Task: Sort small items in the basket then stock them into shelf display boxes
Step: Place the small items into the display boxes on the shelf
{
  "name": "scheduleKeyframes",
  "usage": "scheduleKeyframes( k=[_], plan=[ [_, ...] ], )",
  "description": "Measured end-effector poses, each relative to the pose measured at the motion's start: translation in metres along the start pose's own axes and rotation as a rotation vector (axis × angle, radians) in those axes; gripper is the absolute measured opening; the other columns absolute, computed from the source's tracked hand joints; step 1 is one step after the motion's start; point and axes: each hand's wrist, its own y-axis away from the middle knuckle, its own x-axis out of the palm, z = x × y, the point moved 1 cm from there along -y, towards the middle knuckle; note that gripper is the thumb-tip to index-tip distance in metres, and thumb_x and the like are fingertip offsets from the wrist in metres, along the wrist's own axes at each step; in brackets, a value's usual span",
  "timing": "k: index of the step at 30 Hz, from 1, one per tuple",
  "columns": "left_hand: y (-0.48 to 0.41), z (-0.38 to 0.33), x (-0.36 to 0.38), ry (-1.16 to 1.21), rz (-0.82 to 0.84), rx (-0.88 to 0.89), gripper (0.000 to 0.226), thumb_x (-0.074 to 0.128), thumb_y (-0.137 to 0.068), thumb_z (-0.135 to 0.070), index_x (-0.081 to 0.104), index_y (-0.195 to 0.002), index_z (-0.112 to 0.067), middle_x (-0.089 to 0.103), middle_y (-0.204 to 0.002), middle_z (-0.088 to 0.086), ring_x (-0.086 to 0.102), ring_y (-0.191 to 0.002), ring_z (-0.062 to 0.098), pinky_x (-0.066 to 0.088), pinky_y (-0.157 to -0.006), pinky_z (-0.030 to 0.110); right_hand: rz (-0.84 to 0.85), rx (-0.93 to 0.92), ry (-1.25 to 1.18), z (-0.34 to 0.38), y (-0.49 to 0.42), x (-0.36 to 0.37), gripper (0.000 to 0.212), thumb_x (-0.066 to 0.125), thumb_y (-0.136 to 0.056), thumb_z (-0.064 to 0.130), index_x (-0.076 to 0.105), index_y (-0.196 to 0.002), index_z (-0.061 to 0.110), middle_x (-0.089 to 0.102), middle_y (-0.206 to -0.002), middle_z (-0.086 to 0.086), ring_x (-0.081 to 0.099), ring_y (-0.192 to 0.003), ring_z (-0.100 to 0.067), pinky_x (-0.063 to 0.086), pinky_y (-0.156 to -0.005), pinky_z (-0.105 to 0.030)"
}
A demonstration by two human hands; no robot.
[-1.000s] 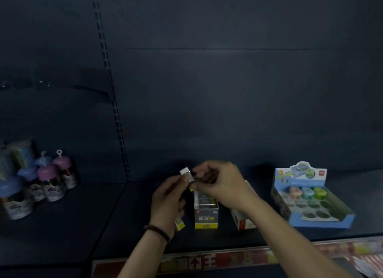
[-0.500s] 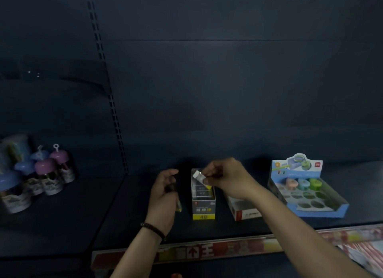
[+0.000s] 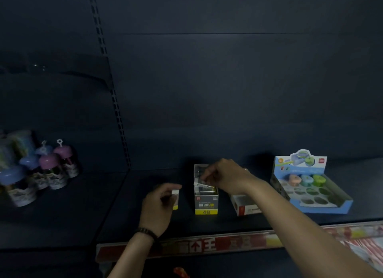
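Since the little eraser (image 3: 202,183) is pinched at a tilt between the thumb and fingertips of the right hand (image 3: 226,177), right over the open top of the grey-and-yellow 4B box (image 3: 206,205), I'd guess it's being lined up to slot in. Left hand (image 3: 159,203) sits just left of that box, fingers curled round a second eraser (image 3: 175,197), probably keeping the next one ready. Red-and-white box (image 3: 246,207) is just right of it, half behind the forearm, blue display box (image 3: 323,205) further right, capped bottles (image 3: 51,170) way off left.
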Motion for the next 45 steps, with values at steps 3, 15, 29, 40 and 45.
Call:
scheduleKeyframes(
  k=[3,15,29,40,45],
  plan=[
    [0.001,0.004,-0.006,-0.056,-0.014,0.003,0.043,0.07,-0.096,-0.001,0.074,-0.11,-0.041,0.072,-0.111,-0.023,0.064,-0.102,-0.009,0.057,-0.087,0.022,0.047,0.001,-0.028,-0.004,0.001,-0.002,0.021,0.072,-0.101,0.02,0.081,-0.113,0.035,0.075,-0.108,0.021,0.067,-0.099,0.006,0.05,-0.085,-0.012],
    [-0.011,-0.017,-0.008,0.409,-0.177,-0.153,0.026,0.074,-0.094,-0.001,0.08,-0.107,-0.023,0.072,-0.11,0.006,0.076,-0.097,0.015,0.064,-0.087,0.035,0.178,0.002,-0.09,0.001,0.006,-0.009,0.021,0.071,-0.101,0.022,0.084,-0.103,0.039,0.077,-0.103,0.023,0.068,-0.101,0.007,0.054,-0.094,-0.018],
    [-0.017,-0.058,0.022,0.508,-0.092,-0.086,0.034,0.087,-0.082,-0.011,0.074,-0.111,-0.024,0.076,-0.105,0.006,0.077,-0.097,0.019,0.064,-0.079,0.035,-0.324,-0.257,-0.178,0.006,0.017,-0.005,0.03,0.086,-0.088,0.016,0.082,-0.114,0.03,0.071,-0.097,0.02,0.068,-0.089,-0.002,0.052,-0.077,-0.015],
    [0.013,-0.015,0.038,-0.077,0.07,0.185,0.025,0.082,-0.088,-0.036,0.071,-0.108,-0.047,0.055,-0.114,-0.025,0.062,-0.105,-0.001,0.054,-0.085,0.017,-0.149,-0.026,-0.084,-0.029,0.003,0.006,0.014,0.084,-0.09,0.026,0.08,-0.088,0.04,0.077,-0.094,0.023,0.069,-0.094,0.007,0.059,-0.095,-0.03],
    [0.015,-0.013,0.039,-0.059,0.07,0.221,0.023,0.08,-0.091,-0.035,0.072,-0.11,-0.046,0.059,-0.113,-0.021,0.065,-0.104,0.005,0.055,-0.084,0.021,-0.107,0.002,-0.093,-0.028,-0.001,0.007,0.011,0.08,-0.092,0.027,0.083,-0.092,0.038,0.077,-0.097,0.023,0.068,-0.099,0.007,0.056,-0.099,-0.029]
  ],
)
